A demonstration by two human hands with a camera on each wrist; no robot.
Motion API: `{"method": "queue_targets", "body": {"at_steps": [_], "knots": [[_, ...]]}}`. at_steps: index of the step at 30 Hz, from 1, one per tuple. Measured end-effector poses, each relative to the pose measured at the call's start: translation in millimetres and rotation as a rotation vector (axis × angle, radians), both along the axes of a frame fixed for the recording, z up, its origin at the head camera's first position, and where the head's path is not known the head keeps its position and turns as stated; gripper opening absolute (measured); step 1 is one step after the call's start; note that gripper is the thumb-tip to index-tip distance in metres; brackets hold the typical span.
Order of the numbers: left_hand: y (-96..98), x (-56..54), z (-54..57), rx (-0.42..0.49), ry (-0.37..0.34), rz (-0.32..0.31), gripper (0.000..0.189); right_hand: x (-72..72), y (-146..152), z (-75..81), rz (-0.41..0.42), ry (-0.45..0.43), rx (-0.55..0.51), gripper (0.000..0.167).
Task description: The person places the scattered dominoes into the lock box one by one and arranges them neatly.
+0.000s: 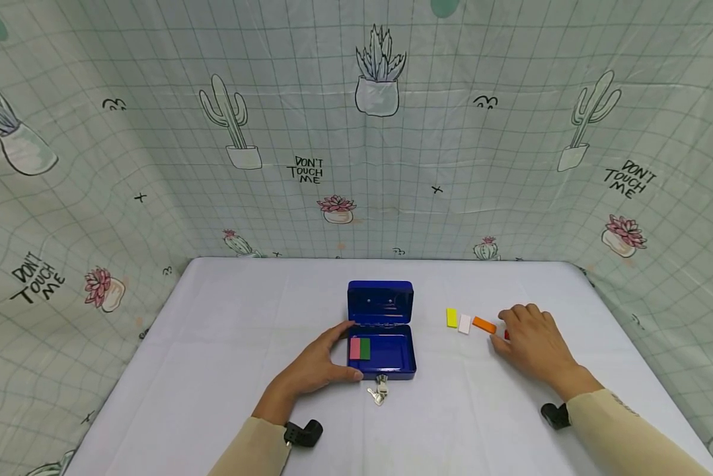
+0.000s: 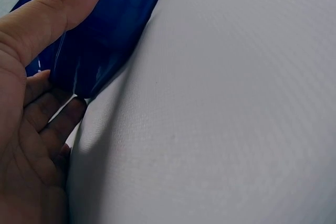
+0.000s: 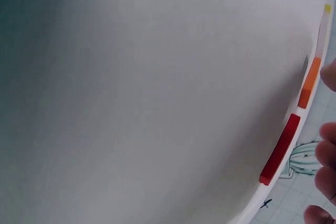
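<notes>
With our left hand [image 1: 317, 363] we hold the blue box [image 1: 393, 349], grip clamped round its left end; pink [image 1: 355, 348] and green [image 1: 365, 348] blocks lie inside. Our right hand [image 1: 534, 340] seems to have its grip apart by the red block [image 3: 281, 149] on the tabletop [image 1: 243, 317], which it partly hides. We should pinch the long sides squarely, clear of the orange block [image 1: 484, 324].

An open blue box [image 1: 394, 357] holds a pink block [image 1: 355, 348] against a green block [image 1: 365, 348]. To its right lie a yellow block [image 1: 452, 318], white block [image 1: 464, 324], orange block [image 1: 484, 324] and red block [image 3: 280, 149].
</notes>
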State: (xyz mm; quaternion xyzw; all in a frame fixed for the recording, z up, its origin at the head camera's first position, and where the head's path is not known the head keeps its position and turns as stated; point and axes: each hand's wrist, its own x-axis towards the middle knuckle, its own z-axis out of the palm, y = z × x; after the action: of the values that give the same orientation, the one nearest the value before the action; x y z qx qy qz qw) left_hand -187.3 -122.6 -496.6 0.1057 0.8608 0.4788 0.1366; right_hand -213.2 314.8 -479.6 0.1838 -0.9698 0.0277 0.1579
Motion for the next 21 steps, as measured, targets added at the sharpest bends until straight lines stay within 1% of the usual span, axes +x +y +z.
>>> {"method": "queue_targets", "body": {"at_steps": [5,9,17,21], "knots": [[0.5,0.0,-0.3,-0.008,0.004,0.002,0.105,0.7,5.8,-0.8,-0.027,-0.054,0.048,0.041],[0.8,0.1,-0.1,-0.013,0.003,0.006,0.105,1.3,7.2,-1.6,-0.028,-0.066,0.075,0.041],[1.0,0.8,0.7,-0.017,0.009,0.006,0.105,2.4,8.7,-4.5,-0.004,-0.058,0.090,0.030],[1.2,0.8,-0.2,-0.016,0.008,0.009,0.105,5.3,9.8,-4.9,0.020,-0.024,0.108,0.024]]}}
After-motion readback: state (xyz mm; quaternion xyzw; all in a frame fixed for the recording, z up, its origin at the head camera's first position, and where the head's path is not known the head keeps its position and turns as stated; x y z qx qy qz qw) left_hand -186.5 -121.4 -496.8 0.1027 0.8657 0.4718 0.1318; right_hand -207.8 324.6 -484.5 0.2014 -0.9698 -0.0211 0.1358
